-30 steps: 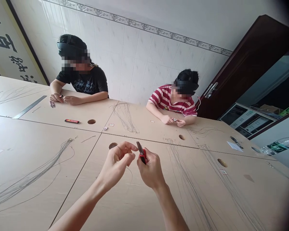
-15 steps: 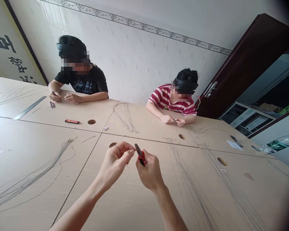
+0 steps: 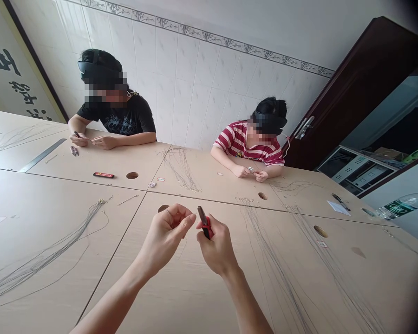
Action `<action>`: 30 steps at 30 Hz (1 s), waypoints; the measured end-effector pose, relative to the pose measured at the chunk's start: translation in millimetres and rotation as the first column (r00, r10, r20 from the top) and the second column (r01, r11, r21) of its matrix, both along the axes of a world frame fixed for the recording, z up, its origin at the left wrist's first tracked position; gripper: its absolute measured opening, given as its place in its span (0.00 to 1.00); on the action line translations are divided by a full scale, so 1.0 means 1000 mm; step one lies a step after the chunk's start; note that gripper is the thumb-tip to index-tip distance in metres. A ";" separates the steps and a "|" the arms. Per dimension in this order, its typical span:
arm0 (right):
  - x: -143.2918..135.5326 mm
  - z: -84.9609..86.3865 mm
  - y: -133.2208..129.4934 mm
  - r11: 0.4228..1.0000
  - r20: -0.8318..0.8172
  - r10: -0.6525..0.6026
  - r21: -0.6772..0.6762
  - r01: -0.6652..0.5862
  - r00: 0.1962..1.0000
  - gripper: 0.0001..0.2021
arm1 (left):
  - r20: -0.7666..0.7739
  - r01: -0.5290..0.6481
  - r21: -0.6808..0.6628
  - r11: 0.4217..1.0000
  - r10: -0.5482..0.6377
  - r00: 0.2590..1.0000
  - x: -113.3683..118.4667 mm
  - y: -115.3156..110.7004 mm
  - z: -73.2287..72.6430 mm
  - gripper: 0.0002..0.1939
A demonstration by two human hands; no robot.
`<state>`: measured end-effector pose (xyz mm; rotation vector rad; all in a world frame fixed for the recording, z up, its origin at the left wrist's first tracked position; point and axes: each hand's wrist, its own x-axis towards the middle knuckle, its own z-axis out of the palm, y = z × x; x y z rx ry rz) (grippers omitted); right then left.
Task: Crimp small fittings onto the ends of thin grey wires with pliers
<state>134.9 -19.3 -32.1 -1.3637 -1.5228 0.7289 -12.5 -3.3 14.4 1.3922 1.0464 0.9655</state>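
red-handled pliers, tips leaning toward eleven o'clock, are gripped in the curled fingers of the right hand, its forearm raised from five o'clock. just beside them, at nine o'clock, a faint thin wire is pinched between thumb and fingers by the left hand. on the table, at ten o'clock, a red-and-black pack bears lettering too small to be read. at three o'clock, a bottle is green-labelled. farther out at ten, black brush characters are borne by a scroll.

Pliers red/blk grips; tbl lt tan.
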 end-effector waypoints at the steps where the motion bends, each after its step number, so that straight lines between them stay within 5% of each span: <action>1: 0.001 0.003 -0.001 1.000 -0.026 0.011 -0.006 -0.011 1.000 0.04 | -0.005 -0.010 -0.004 1.000 0.010 1.000 -0.001 0.000 0.001 0.18; 9: 0.015 0.022 -0.002 0.991 -0.100 0.114 0.077 -0.106 0.988 0.09 | -0.047 0.064 -0.025 0.998 -0.065 0.997 -0.007 0.005 -0.001 0.18; 30: 0.019 0.027 -0.006 0.975 -0.089 0.210 0.091 -0.202 0.974 0.11 | -0.142 0.192 -0.030 0.981 -0.194 0.971 -0.010 0.002 0.001 0.18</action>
